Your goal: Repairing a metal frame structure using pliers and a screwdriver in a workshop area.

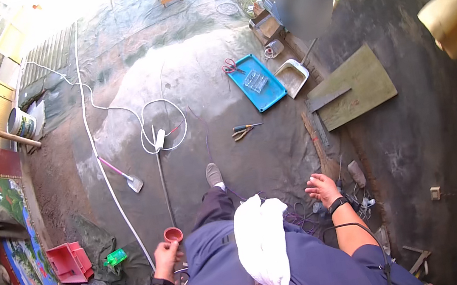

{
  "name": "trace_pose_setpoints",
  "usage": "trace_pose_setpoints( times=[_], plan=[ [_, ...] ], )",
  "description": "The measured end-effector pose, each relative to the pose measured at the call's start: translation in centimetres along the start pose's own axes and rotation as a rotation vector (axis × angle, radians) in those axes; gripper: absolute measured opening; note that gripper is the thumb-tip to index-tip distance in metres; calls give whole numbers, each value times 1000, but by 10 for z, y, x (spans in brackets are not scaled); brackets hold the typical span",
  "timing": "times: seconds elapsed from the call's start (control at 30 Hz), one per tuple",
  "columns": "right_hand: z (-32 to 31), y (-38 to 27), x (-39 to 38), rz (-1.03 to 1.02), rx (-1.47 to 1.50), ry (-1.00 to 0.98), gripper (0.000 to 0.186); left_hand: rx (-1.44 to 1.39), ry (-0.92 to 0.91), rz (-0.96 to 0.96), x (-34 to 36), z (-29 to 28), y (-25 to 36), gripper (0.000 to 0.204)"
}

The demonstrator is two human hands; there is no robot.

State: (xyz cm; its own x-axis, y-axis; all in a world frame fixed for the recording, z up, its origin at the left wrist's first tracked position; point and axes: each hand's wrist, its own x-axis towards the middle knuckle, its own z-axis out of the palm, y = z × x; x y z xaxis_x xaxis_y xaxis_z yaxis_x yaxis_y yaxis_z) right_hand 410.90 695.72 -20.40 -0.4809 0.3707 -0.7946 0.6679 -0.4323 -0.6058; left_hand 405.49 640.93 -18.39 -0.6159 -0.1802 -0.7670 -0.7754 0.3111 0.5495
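At the lower left, my left hand (166, 254) is closed, with thumb and fingers on the edge of a small round red cup-like thing (173, 234). Its dark hollow faces up; whether it is a cup or a ring I cannot make out. My right hand (322, 188) is held out over the ground at the right of my body, fingers apart and nothing in them. Nearest to it lies a straw broom (322, 154). Pliers (242, 134) and a screwdriver (247, 126) lie together on the ground ahead. A metal rod (163, 177) stretches away just beyond the red thing.
A blue tray (263, 97) with a clear plastic box stands beside a dustpan (294, 77) and a wooden board (352, 88). A white cable (113, 106) loops to a power strip (160, 139). A small shovel (135, 183), pink crate (69, 262) and green bottle (116, 257) lie left.
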Motion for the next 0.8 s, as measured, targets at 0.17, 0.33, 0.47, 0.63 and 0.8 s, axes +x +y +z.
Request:
trace_pose_setpoints(
  times=[0.17, 0.33, 0.47, 0.63, 0.8],
  plan=[
    [55, -86, 37, 75, -7, 57, 47, 17, -16, 103, 87, -22, 162, 23],
    [128, -195, 79, 22, -13, -23, 44, 6, 10, 175, 156, -33, 304, 23],
    [169, -269, 146, 27, -30, -56, 43, -2, 32, 182, 219, -21, 371, 23],
    [202, -353, 254, 87, -39, -10, 41, 75, 125, 213, 273, 7, 450, 21],
    [243, -474, 324, 36, -59, -76, 44, 63, 214, 36, 306, 12, 517, 22]
  ],
)
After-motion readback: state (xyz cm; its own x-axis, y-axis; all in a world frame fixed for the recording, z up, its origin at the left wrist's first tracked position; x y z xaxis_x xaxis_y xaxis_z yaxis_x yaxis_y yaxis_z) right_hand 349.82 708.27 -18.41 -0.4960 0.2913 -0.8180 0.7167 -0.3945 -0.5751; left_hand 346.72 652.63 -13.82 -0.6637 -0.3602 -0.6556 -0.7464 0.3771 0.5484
